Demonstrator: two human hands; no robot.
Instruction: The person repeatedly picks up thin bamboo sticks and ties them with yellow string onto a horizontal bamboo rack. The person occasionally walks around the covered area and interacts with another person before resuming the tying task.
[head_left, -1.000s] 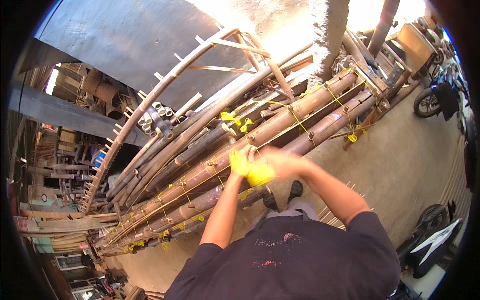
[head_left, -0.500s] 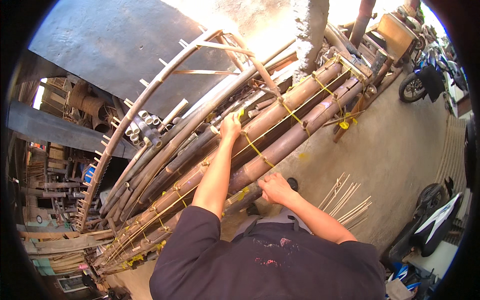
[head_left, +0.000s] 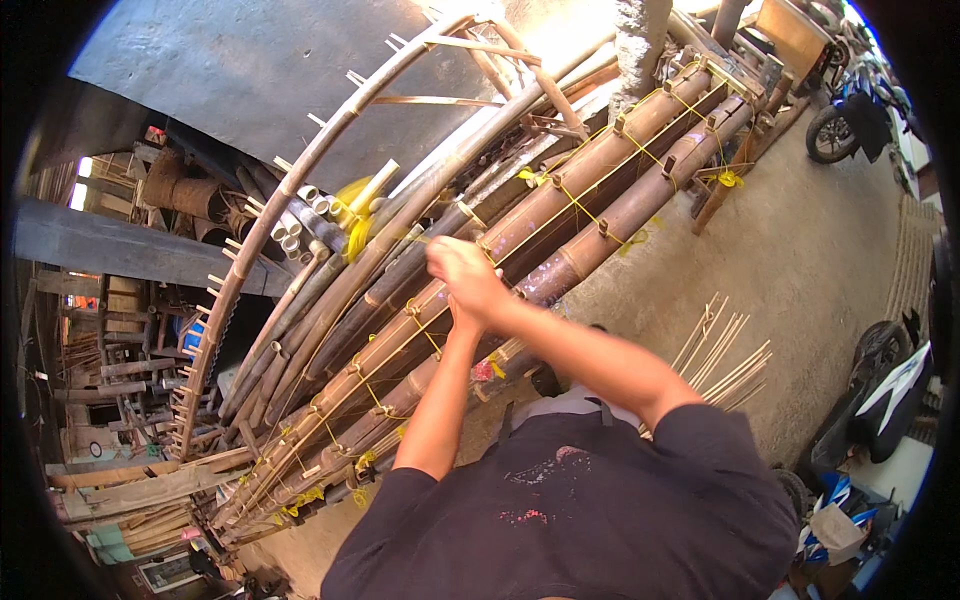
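Two thick brown bamboo poles (head_left: 545,280) run diagonally side by side across the middle, lashed at intervals with yellow twine (head_left: 575,203). Short pegs stand along them. Over the near side of the farther pole, my right hand (head_left: 466,276) is closed, and it crosses in front of my left hand (head_left: 464,314). Most of my left hand's fingers are hidden behind it. What the right fingers hold, if anything, cannot be made out. A blurred loose bunch of yellow strands (head_left: 356,218) shows to the upper left of my hands, over cut bamboo ends.
A curved bamboo piece with pegs (head_left: 265,215) arches at the left beside stacked bamboo poles (head_left: 330,290). Thin bamboo sticks (head_left: 715,360) lie on the concrete floor (head_left: 770,270) at the right. Motorcycles (head_left: 845,120) stand along the right side. A rough pillar (head_left: 638,50) rises at the back.
My right hand has moved up and left from beside the nearer pole to cross over my left hand. The blurred yellow strands now show at the upper left. The view has shifted slightly.
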